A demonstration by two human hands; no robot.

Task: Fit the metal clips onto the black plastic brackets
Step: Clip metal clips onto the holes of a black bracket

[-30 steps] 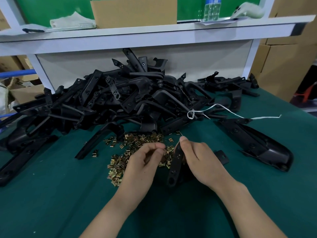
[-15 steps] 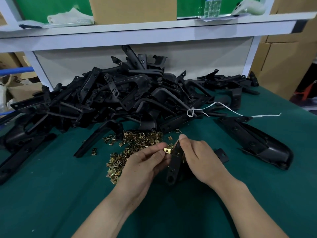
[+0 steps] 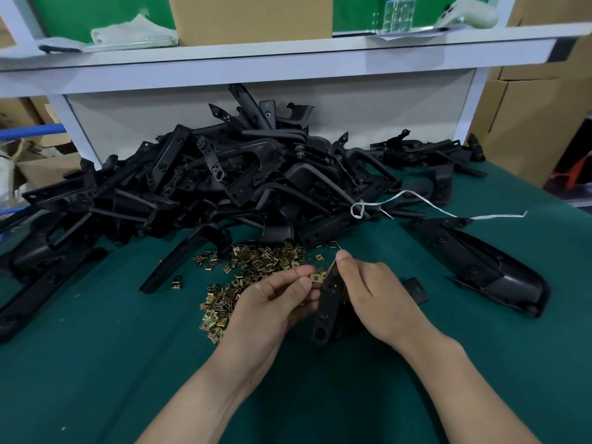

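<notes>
Brass-coloured metal clip [image 3: 317, 277], small, squarish, hole in middle, pinched between thumb and fingertips of left hand [image 3: 272, 302], right up against edge of black plastic bracket [image 3: 330, 299]. Bracket is flat, strap-like, matte, with round hole at near end, standing tilted on green felt-like table [image 3: 96, 363]. Right hand [image 3: 374, 293] curled round it, thumb up along top end. Shiny heap of clips [image 3: 256, 261] just behind left hand. Tangled pile of black brackets [image 3: 224, 177] further back, white string [image 3: 416, 200] looped over it.
</notes>
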